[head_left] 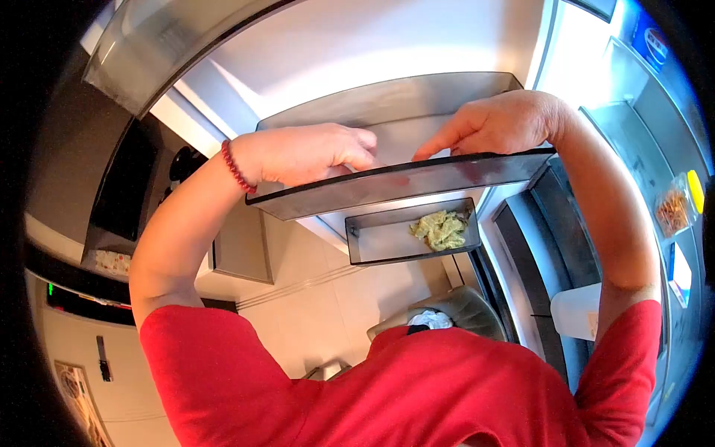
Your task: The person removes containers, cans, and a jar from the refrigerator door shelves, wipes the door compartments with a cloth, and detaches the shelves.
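Both of my hands reach over the front wall of a grey, see-through fridge door bin [402, 182]. My left hand [316, 153] is inside it on the left, its fingers curled and its fingertips partly hidden by the wall. My right hand [491, 125] is inside on the right, with the index finger pointing down and inward and the other fingers curled. What either hand holds, if anything, is hidden. In a smaller bin [380, 242] below lies a crumpled yellow-green thing [441, 229], perhaps a cloth.
Another grey bin [160, 56] is at upper left. Fridge shelves at right carry a clear jar with a yellow lid [678, 205] and a blue box [655, 46]. A white container [577, 311] stands lower. Below is a seat [477, 309] on the tiled floor [313, 316].
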The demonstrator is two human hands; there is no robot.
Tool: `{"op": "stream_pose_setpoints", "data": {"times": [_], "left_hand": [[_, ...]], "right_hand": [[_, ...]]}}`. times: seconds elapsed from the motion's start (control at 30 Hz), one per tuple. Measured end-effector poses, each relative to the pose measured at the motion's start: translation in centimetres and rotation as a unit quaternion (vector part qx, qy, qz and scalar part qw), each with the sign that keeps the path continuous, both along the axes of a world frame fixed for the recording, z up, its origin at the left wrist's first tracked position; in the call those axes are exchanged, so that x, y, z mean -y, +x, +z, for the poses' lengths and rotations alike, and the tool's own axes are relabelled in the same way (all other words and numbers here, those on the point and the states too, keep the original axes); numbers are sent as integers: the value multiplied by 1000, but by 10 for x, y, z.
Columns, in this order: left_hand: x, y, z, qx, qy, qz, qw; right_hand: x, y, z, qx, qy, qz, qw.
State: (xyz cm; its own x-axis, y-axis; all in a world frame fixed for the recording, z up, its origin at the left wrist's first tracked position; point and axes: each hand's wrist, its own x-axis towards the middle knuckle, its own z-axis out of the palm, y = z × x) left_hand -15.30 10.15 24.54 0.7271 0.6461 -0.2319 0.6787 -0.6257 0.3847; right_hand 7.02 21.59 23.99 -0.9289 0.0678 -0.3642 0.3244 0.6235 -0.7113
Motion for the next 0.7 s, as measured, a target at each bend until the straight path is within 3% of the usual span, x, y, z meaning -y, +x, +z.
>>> {"op": "stream_pose_setpoints", "data": {"times": [0.43,0.53,0.63,0.7], "left_hand": [[8,2,-2,34,-4,32,999],[8,3,-7,116,24,71,990],[11,2,-1,143,60,164,974],[8,-5,-1,246,-18,297,923]], "right_hand": [[-1,1,-3,1,-20,-67,998],[9,4,6,-3,-4,-96,995],[8,5,7,-4,14,-123,992],[5,6,4,-12,20,-120,992]]}}
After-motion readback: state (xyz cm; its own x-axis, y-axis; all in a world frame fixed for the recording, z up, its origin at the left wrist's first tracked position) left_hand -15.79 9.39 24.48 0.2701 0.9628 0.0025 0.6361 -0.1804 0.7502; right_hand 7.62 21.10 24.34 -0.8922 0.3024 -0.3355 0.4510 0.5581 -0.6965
